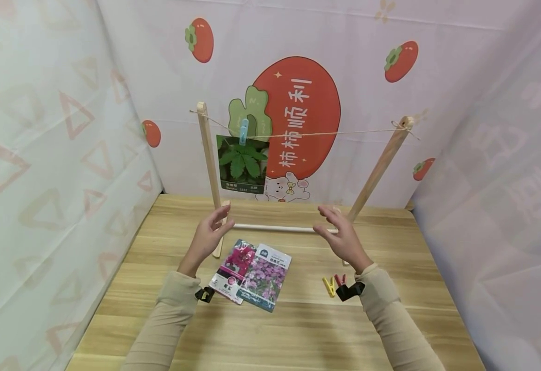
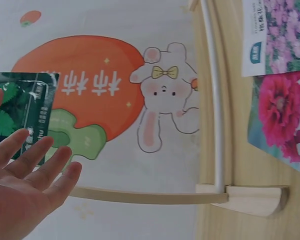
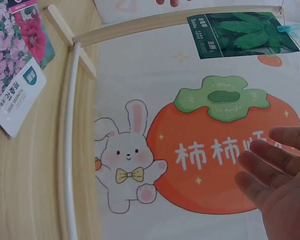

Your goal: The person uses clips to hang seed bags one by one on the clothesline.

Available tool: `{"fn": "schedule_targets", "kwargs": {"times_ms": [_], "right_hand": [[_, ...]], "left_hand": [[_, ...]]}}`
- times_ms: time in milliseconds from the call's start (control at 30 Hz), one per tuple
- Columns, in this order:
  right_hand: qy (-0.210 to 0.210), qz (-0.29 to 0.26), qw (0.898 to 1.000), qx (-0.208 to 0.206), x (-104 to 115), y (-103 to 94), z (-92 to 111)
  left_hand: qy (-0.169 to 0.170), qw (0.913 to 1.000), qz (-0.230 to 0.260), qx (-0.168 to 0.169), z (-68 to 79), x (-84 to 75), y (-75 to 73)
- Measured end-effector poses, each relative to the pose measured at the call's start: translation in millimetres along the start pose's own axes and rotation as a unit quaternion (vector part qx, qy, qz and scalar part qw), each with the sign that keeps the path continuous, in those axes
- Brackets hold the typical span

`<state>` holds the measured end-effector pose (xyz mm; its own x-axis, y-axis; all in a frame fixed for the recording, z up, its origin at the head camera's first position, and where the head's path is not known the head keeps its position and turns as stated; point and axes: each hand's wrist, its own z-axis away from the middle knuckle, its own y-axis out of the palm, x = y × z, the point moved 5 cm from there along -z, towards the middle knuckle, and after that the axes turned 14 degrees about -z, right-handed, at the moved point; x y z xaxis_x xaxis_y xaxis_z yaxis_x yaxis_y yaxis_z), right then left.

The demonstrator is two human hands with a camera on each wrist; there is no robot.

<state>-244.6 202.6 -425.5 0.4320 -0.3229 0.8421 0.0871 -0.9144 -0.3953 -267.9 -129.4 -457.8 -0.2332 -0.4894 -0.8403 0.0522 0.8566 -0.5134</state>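
A green seed packet (image 1: 243,166) hangs from a string (image 1: 321,134), held by a light blue clothespin (image 1: 244,131) near the left post. My left hand (image 1: 207,234) is raised beside that post's foot, fingers spread and holding nothing. On the other side my right hand (image 1: 342,237) is held up in front of the right post, also empty, with fingers relaxed. Between and below the hands, two flower seed packets lie overlapping on the table: one with purple flowers (image 1: 265,275) on top of one with magenta flowers (image 1: 240,260).
Yellow (image 1: 329,287) and red (image 1: 340,280) clothespins lie near the right wrist. The wooden frame has a left post (image 1: 210,154), a right post (image 1: 379,167) and a white bottom rod (image 1: 275,228). Printed cloth walls surround the wooden table (image 1: 298,335).
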Motion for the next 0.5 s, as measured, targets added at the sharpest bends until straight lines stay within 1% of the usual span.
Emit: {"fn": "schedule_targets", "kwargs": {"times_ms": [167,367,500], "right_hand": [[0.033,-0.001,0.999,-0.012,-14.3,-0.6,12.3],[0.053,-0.010,0.998,-0.023,-34.6,-0.7,30.0],[0.070,-0.017,0.997,-0.033,-48.7,-1.4,41.9]], "left_hand": [[-0.023,0.9996,-0.012,0.006,4.0,16.6,4.6],[-0.064,0.9971,-0.039,0.017,11.0,43.8,13.0],[-0.077,0.9958,-0.044,0.021,14.5,56.0,17.8]]}}
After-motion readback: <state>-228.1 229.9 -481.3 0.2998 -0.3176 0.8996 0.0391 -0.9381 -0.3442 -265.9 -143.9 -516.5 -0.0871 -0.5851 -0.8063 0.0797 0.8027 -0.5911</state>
